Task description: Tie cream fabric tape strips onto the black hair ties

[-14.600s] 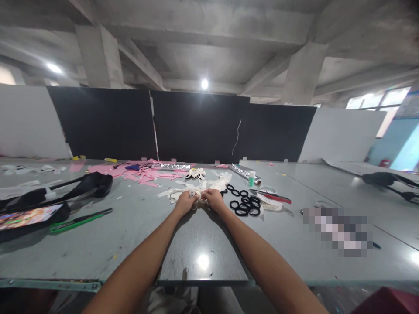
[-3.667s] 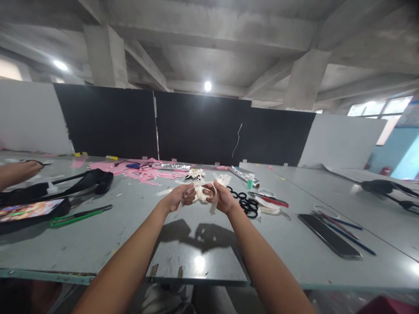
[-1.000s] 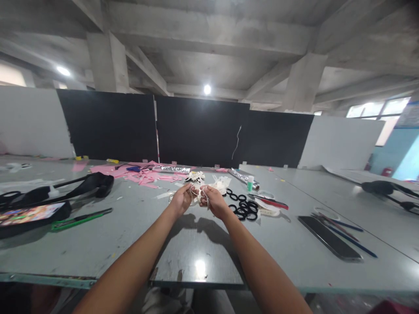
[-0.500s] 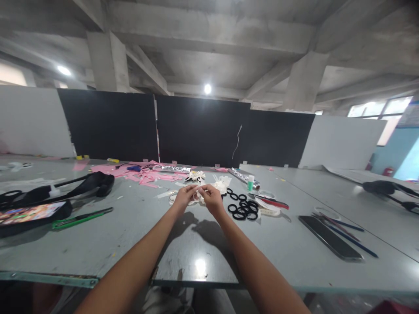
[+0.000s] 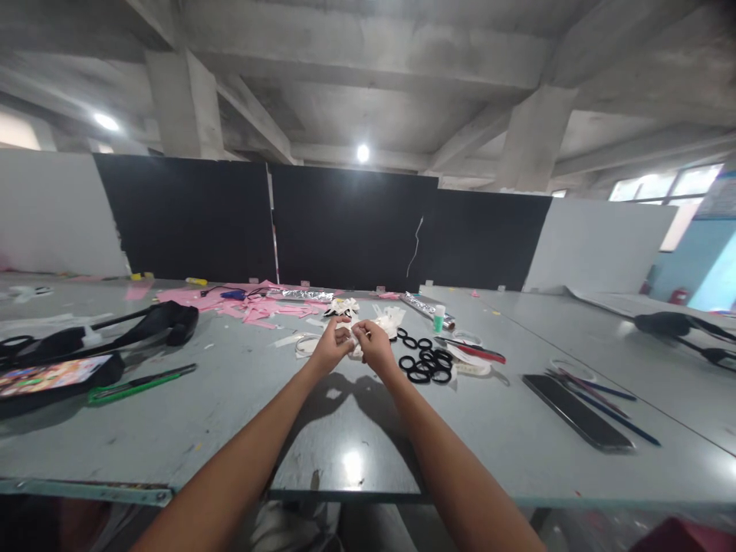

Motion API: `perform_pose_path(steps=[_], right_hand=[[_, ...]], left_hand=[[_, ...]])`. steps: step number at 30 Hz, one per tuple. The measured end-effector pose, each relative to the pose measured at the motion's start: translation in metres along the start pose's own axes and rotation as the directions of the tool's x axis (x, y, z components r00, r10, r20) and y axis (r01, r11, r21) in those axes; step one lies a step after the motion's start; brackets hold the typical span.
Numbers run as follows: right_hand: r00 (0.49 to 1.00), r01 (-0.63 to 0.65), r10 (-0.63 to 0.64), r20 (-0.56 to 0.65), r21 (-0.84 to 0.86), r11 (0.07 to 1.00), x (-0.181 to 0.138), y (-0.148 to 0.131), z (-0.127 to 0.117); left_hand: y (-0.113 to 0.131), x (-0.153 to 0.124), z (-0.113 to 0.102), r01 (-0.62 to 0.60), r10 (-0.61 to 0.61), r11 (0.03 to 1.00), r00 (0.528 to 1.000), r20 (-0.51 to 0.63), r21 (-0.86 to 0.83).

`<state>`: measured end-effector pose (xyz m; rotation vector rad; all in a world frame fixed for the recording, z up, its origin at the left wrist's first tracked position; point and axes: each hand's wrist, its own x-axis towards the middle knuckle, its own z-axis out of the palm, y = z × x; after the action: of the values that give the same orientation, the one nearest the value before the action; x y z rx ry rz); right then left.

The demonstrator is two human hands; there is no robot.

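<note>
Grey tabletop (image 5: 230,383), white piece (image 5: 353,330) between hands (image 5: 376,346)

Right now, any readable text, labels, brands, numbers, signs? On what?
Nothing legible.
Pale strip by the black rings: any marks too small to read.
Green-and-white tube: any label too small.
Lit screen at left: any words too blurred.
Wall at far right: too blurred.
Pale material between left hand and right hand: no print discernible.
</note>
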<state>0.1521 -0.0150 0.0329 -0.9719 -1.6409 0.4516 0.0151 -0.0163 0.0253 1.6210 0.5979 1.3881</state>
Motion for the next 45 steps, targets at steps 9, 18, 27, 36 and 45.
perform_pose_path(steps=[9,18,27,36,45], right_hand=[[0.96,-0.276,0.233,0.152,0.625,0.73,-0.002,-0.007,0.001],[0.947,-0.314,0.243,0.212,0.771,0.554,-0.003,-0.011,0.002],[0.943,-0.315,0.224,0.246,0.877,0.362,0.002,-0.011,-0.006],[0.945,-0.313,0.227,0.237,0.856,0.411,0.001,-0.011,-0.005],[0.929,-0.369,0.234,0.286,0.736,0.568,-0.003,-0.012,-0.001]], left_hand=[[0.004,0.007,-0.01,0.174,-0.268,0.902,0.943,-0.197,-0.395],[0.01,0.004,-0.012,0.236,-0.3,0.743,0.954,0.004,-0.626],[0.012,0.004,-0.017,0.215,-0.283,0.696,0.959,0.013,-0.685],[0.015,0.004,-0.019,0.177,-0.314,0.628,0.949,-0.038,-0.758],[0.008,0.006,-0.016,0.169,-0.251,0.812,0.965,-0.073,-0.559]])
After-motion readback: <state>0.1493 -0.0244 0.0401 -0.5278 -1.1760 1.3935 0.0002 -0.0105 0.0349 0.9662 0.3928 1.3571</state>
